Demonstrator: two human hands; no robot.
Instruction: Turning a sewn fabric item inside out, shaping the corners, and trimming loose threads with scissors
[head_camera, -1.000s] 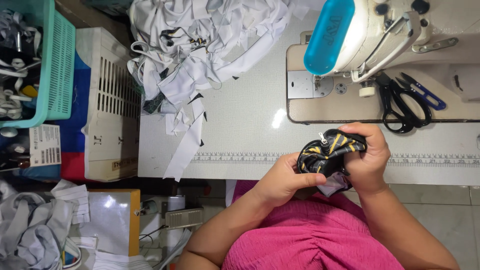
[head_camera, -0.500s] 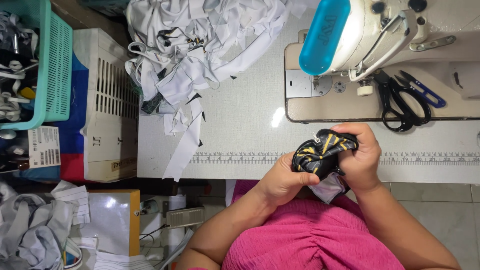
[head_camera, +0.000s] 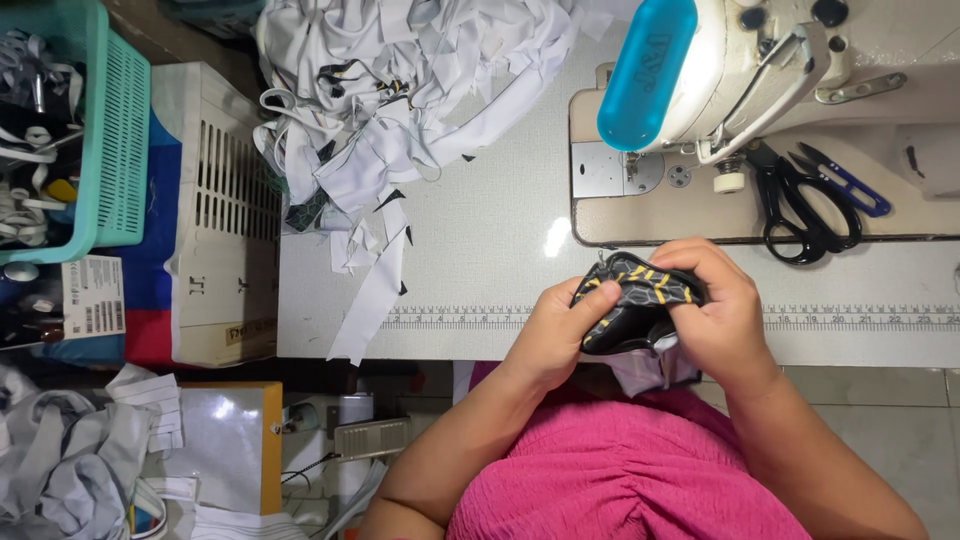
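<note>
A small black fabric piece with yellow stripes and a hexagon print (head_camera: 632, 298) is bunched between both hands at the near edge of the white sewing table (head_camera: 480, 260). My left hand (head_camera: 553, 330) pinches its left side. My right hand (head_camera: 722, 312) wraps over its right side, fingers curled on top. A white lining of the piece hangs below the hands. The sewing machine (head_camera: 720, 70), with a blue end cap, stands just beyond the hands.
Black scissors (head_camera: 800, 205) and small blue snips (head_camera: 848, 182) lie on the machine base. A heap of white fabric strips (head_camera: 400, 90) covers the table's far left. A ruler strip runs along the table edge. A teal basket (head_camera: 110, 130) and white crate (head_camera: 225, 210) stand left.
Both hands have shifted the bunched fabric slightly left and up along the table edge, kneading it between the fingers. Nothing else has moved.
</note>
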